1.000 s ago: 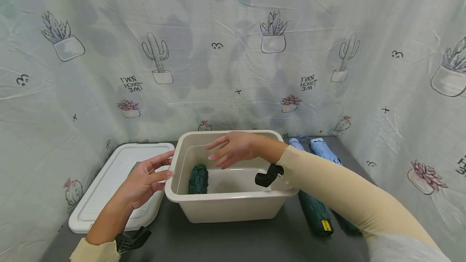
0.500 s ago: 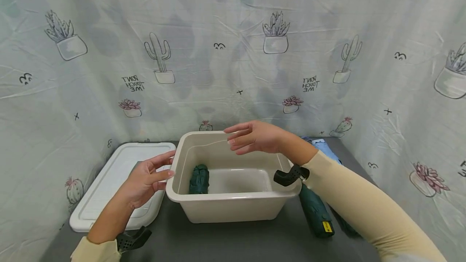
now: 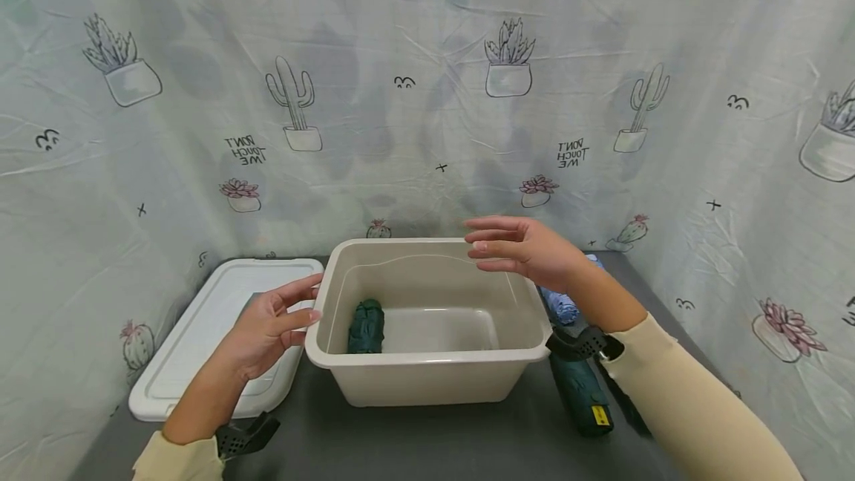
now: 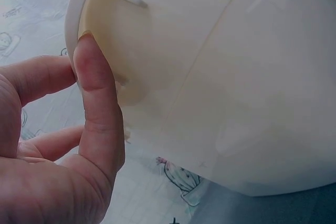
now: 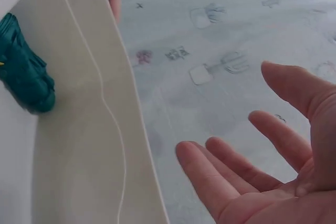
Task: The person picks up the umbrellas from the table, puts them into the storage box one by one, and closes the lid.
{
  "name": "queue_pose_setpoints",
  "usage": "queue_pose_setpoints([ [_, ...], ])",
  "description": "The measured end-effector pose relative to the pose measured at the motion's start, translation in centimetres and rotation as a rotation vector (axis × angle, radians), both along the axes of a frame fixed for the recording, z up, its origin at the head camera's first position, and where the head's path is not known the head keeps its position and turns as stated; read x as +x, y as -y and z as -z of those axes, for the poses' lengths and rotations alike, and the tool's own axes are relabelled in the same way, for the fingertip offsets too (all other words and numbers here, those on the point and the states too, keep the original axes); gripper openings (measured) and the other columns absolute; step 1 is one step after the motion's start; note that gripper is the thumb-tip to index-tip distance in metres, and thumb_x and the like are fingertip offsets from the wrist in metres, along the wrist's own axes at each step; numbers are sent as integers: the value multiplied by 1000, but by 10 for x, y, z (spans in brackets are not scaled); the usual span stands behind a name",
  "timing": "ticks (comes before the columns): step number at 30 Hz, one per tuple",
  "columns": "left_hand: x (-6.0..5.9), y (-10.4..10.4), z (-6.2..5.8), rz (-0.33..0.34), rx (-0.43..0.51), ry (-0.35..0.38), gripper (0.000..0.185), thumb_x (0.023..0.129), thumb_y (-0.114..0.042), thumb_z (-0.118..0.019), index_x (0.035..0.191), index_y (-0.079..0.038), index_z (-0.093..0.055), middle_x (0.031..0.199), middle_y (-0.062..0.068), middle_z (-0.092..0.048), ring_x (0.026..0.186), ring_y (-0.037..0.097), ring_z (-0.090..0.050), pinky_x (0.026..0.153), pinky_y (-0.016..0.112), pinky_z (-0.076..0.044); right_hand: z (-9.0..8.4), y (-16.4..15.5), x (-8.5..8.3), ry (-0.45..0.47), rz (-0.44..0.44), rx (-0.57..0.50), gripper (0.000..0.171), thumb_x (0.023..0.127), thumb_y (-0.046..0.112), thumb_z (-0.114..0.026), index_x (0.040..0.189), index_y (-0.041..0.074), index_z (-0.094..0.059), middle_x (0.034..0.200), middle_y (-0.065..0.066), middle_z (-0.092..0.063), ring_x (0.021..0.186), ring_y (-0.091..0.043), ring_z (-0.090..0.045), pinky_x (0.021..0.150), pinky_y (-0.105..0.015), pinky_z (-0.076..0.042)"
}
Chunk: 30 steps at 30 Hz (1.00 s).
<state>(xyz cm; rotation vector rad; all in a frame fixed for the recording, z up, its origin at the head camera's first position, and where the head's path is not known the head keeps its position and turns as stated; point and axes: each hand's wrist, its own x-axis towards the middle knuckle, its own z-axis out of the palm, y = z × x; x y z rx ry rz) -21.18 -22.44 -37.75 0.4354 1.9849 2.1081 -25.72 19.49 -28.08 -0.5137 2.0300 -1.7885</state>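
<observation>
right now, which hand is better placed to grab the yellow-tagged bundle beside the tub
Probably the right hand: empty, nearer the bundle; the left hand touches the tub at its opposite side.

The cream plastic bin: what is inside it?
A dark green folded umbrella sits at its left end. In the head view, the bin's front wall hides the umbrella's near end.

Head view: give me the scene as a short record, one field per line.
Container: cream bin, open-topped, on dark table
Inside: green bundle, at left end
Left of bin: white lid, partly behind left arm
Right of bin: yellow-labelled bundle, green; blue bundle, partly hidden
Left hand: touching bin's left rim
Right hand: raised near bin's far right corner, holding nothing
</observation>
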Motion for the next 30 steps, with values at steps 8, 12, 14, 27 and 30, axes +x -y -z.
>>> queue_pose_setpoints([
  [8,0,1,1,-2,-4,-9,64,100,-3,-62,157,4,-33,126,9,-58,103,19,-74,80,41,-64,12,-28,16,-81,147,-67,54,102,15,-63,152,5,-47,146,-8,-59,127,-16,-65,102,-35,-56],
  [12,0,1,3,4,0,-16,63,100,-2,-62,157,4,-33,125,8,-59,103,18,-74,80,41,-64,24,-43,22,-130,183,-144,45,103,12,-61,147,7,-54,136,0,-66,124,-14,-67,101,-33,-56],
  [14,0,2,3,7,3,-18,63,101,-2,-61,157,4,-34,124,8,-59,104,18,-74,81,41,-64,31,-50,25,-161,184,-195,40,104,9,-58,144,9,-58,132,3,-69,123,-13,-67,101,-32,-56],
  [27,1,1,5,-6,17,-22,61,100,-2,-61,156,4,-36,124,7,-59,102,18,-74,80,40,-64,73,-92,38,-272,294,-227,37,103,3,-57,140,6,-61,127,5,-72,115,-8,-70,97,-28,-57],
  [30,1,2,5,-11,13,-19,61,101,-2,-61,156,4,-36,124,7,-59,102,18,-74,79,40,-64,83,-102,41,-276,354,-186,35,103,5,-59,138,5,-63,124,8,-73,112,-5,-71,94,-25,-58],
])
